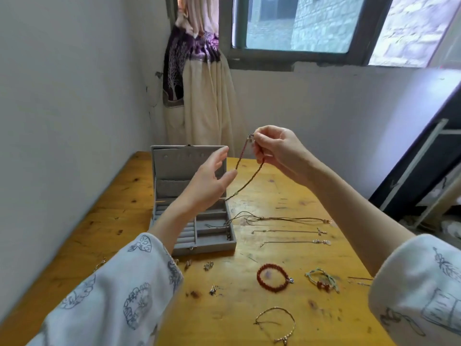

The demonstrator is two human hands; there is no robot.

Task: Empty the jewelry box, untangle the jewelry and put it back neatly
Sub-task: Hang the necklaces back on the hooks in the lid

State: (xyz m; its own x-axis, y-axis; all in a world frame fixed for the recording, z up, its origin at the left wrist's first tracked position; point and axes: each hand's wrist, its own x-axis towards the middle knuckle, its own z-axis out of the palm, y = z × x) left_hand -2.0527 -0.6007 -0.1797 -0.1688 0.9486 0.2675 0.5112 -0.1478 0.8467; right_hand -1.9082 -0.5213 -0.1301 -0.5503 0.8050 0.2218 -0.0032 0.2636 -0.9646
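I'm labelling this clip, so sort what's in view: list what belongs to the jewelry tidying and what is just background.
Part of the job:
- open grey jewelry box
- beaded necklace pinched in right hand
- left hand, open
- cord necklace
- red bead bracelet
- gold bracelet

Just there:
- curtain
- window

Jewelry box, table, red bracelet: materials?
Jewelry box: grey velvet or flocked fabric, going by its matte, soft look, plus a small metal clasp. Table: varnished pine-like wood, with knots and grain. Red bracelet: glossy round beads, glass or stone, unclear.
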